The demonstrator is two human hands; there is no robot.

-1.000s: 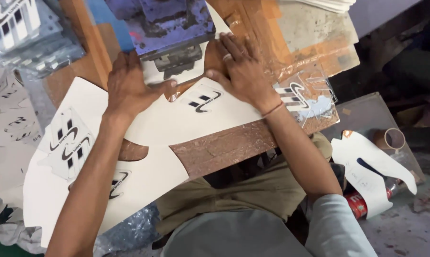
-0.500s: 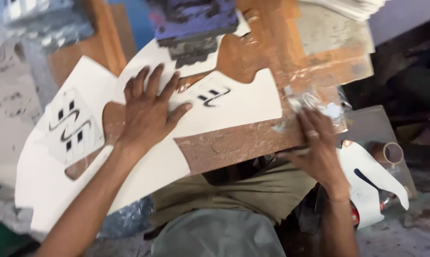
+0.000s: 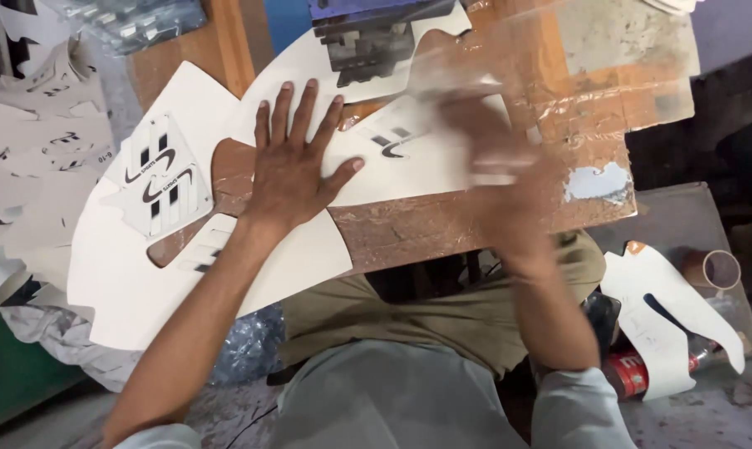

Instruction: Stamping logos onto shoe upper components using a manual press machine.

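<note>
White cut sheet [image 3: 409, 162] is pinned flat on the wooden counter [image 3: 475, 220] by the left hand [image 3: 297, 170], fingers splayed wide. Looks thin, light, floppy; best pinched at an edge. Right hand [image 3: 509, 179] is blurred, grip can't be told.

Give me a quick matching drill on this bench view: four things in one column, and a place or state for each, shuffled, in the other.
Things:
1. left hand
2. right hand
3. red can
4. cardboard tube

Places or states:
A. lying low by the person's right side, partly under a white cut piece
B. pressed flat, fingers spread, on the big white sheet
C. open end up, at the far right
D. motion-blurred over the printed white piece

Pairs: 1-B, 2-D, 3-A, 4-C
</note>
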